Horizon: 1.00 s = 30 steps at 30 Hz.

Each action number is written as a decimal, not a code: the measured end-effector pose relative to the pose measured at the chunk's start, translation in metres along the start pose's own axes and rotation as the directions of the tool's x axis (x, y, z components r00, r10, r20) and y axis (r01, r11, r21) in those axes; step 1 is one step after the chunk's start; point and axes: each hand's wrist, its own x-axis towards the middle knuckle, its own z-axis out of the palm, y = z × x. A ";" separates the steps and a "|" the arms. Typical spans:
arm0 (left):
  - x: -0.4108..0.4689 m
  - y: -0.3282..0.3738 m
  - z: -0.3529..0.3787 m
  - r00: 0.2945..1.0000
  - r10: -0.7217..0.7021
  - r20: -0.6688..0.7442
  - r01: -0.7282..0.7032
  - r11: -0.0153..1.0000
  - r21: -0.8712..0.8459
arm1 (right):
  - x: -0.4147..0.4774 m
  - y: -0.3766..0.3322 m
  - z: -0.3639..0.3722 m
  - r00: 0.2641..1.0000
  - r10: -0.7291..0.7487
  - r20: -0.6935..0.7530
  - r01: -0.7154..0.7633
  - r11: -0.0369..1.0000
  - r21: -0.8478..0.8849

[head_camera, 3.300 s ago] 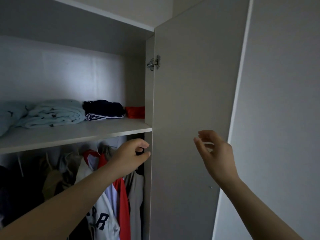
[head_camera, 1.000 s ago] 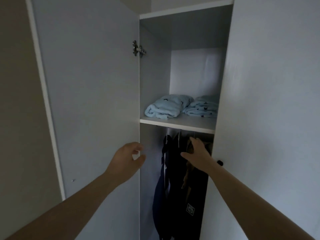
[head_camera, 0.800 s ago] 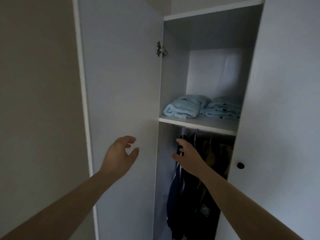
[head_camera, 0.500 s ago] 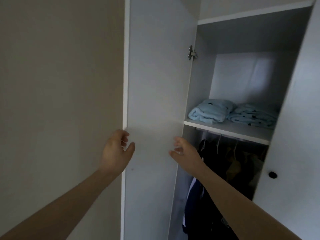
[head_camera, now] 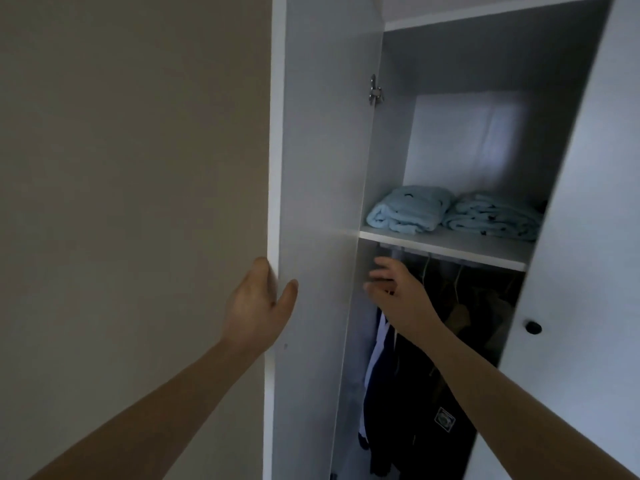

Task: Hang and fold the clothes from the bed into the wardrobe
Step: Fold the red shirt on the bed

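At the wardrobe [head_camera: 467,140], I am recording the left hand [head_camera: 258,308] gripping the free edge of the open left door [head_camera: 322,168], thumb on its inner face, fingers curling round behind. The right hand [head_camera: 398,292] is reaching just under the shelf [head_camera: 450,242], fingers loosely spread, blurred, grasping nothing. Two folded light-blue bundles [head_camera: 410,211] are lying side by side on that shelf. Dark clothes [head_camera: 415,410] are hanging beneath it. The right door [head_camera: 588,237], with its black knob [head_camera: 533,327], is partly covering the opening.

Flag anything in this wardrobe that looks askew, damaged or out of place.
Nothing stands out. Two light blue blankets lie folded on the shelf, dark clothes hang below, and the left hand grips the open door.
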 end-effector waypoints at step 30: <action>-0.005 0.193 0.283 0.620 0.386 0.683 -0.383 0.909 -0.166 | -0.083 0.105 -0.241 0.799 0.176 -0.576 -0.304 0.943 -0.134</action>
